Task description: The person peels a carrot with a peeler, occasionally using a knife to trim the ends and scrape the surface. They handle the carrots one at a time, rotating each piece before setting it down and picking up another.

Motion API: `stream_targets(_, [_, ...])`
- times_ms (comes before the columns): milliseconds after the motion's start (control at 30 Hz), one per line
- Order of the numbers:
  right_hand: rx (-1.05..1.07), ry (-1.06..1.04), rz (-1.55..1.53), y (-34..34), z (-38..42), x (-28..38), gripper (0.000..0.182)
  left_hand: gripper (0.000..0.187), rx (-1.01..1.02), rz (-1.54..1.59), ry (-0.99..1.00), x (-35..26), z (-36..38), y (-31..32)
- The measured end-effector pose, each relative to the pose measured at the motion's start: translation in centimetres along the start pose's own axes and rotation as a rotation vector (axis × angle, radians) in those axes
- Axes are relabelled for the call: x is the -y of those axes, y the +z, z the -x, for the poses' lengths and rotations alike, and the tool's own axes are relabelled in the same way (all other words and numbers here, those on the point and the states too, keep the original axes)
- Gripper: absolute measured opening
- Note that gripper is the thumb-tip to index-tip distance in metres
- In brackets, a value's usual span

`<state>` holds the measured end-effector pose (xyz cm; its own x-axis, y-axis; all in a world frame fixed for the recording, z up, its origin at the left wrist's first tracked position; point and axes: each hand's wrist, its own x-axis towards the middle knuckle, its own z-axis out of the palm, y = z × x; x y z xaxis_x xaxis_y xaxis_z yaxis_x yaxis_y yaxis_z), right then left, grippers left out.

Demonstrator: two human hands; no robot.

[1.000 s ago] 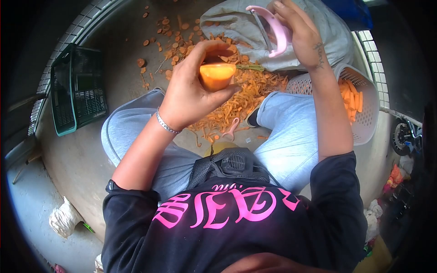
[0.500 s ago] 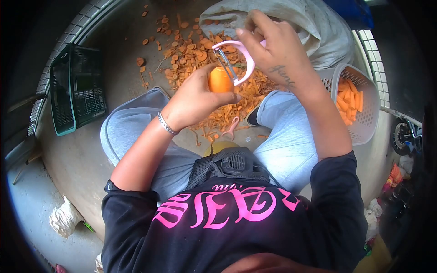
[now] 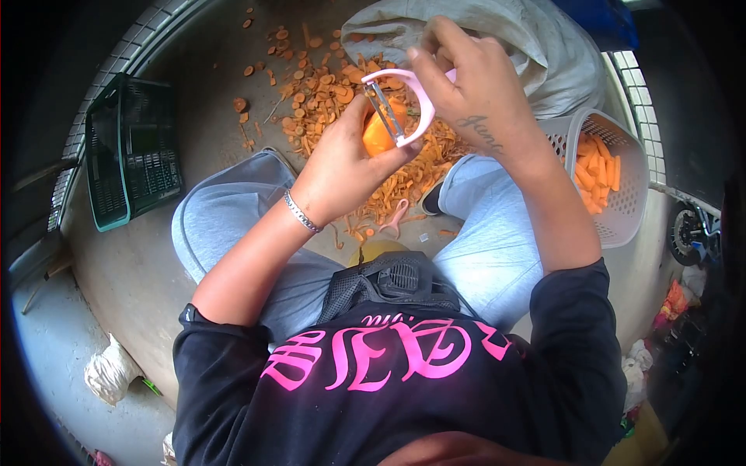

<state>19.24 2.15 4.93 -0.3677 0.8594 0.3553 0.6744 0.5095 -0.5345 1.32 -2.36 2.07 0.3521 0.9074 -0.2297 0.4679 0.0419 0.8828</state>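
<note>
My left hand point(image 3: 342, 159), with a chain bracelet at its wrist, grips an orange carrot point(image 3: 376, 140) between thumb and fingers. In my right hand point(image 3: 470, 78) is a pink Y-shaped peeler point(image 3: 427, 109), its fingers closed round the handle. The peeler's metal blade overlaps the carrot's upper right side in this view. Beneath both hands, a heap of carrot peelings and cut-off ends point(image 3: 334, 97) covers the floor. A second pink peeler point(image 3: 397, 217) lies on the floor between my legs.
At the right stands a pale perforated basket point(image 3: 631, 194) with peeled carrots point(image 3: 597, 167) inside. A green crate point(image 3: 109, 186) is at the left. Beyond my right hand lies a whitish woven sack point(image 3: 536, 46), with a blue container point(image 3: 614, 23) behind it. My legs flank the peelings.
My left hand has turned and shifted slightly right, tilting the carrot so that it now sits behind the peeler's blade. The right hand and peeler have hardly moved.
</note>
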Motion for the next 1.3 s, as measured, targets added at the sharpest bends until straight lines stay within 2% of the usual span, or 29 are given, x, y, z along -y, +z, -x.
stream_targets(67, [-0.055, -0.209, 0.090, 0.5, 0.0, -1.1, 0.020, 0.052, -0.017, 0.024, 0.020, 0.1, -0.1, 0.0])
stream_targets(167, [-0.060, 0.059, -0.062, -0.1, 0.0, 0.4, 0.019, 0.050, -0.080, 0.047, 0.083, 0.6, -0.3, 0.2])
stream_targets(267, [-0.061, 0.117, -0.056, -0.3, 0.0, 0.4, 0.019, 0.050, -0.147, 0.034, 0.113, 1.4, -0.5, 0.5])
stream_targets(367, [-0.108, 0.089, -0.083, 0.0, 0.1, 0.2, 0.018, 0.050, -0.188, -0.016, 0.128, 1.4, -0.6, 0.6])
stream_targets(467, [-0.157, -0.198, 0.105, 0.1, -0.1, -1.6, 0.014, 0.049, -0.186, 0.029, 0.154, 1.4, -0.6, 0.5])
stream_targets(533, [-0.244, -0.299, 0.135, -0.6, -0.5, -1.6, 0.013, 0.048, -0.194, 0.112, 0.194, 1.4, -0.3, 0.5])
stream_targets(600, [-0.287, -0.213, 0.124, -1.0, -0.8, -2.6, 0.012, 0.042, -0.141, 0.089, 0.268, 0.7, 0.4, -0.7])
stream_targets(667, [-0.294, 0.069, 0.077, -1.4, -0.9, -4.6, 0.011, 0.040, -0.095, 0.113, 0.299, 0.7, 0.6, -1.7])
stream_targets(767, [-0.300, 0.355, -0.400, -1.9, -1.6, -4.0, 0.009, 0.040, -0.062, 0.264, 0.280, 0.8, 0.2, -2.1])
stream_targets(867, [-0.196, 0.300, -0.475, -2.0, -0.8, -1.3, 0.006, 0.043, -0.085, 0.365, 0.183, 0.6, 0.2, -1.4])
stream_targets(900, [-0.219, 0.212, -0.449, -1.3, -0.5, -1.4, 0.005, 0.044, -0.106, 0.326, 0.169, 0.6, 0.1, -1.2])
stream_targets(1000, [-0.170, 0.117, -0.267, -1.4, -0.1, -0.2, 0.008, 0.047, -0.166, 0.196, 0.140, 0.9, -0.1, -0.6])
stream_targets(1133, [-0.237, -0.009, -0.231, -1.0, -0.2, -0.2, 0.010, 0.050, -0.214, 0.051, 0.180, 0.6, -0.5, -0.2])
stream_targets(1233, [-0.238, -0.029, -0.158, -0.8, -0.1, -0.2, 0.010, 0.055, -0.185, -0.029, 0.146, 0.2, -0.5, -0.3])
stream_targets(1300, [-0.198, 0.059, -0.195, -1.0, -0.1, 0.4, 0.011, 0.056, -0.169, -0.081, 0.130, 0.1, -0.4, -0.4])
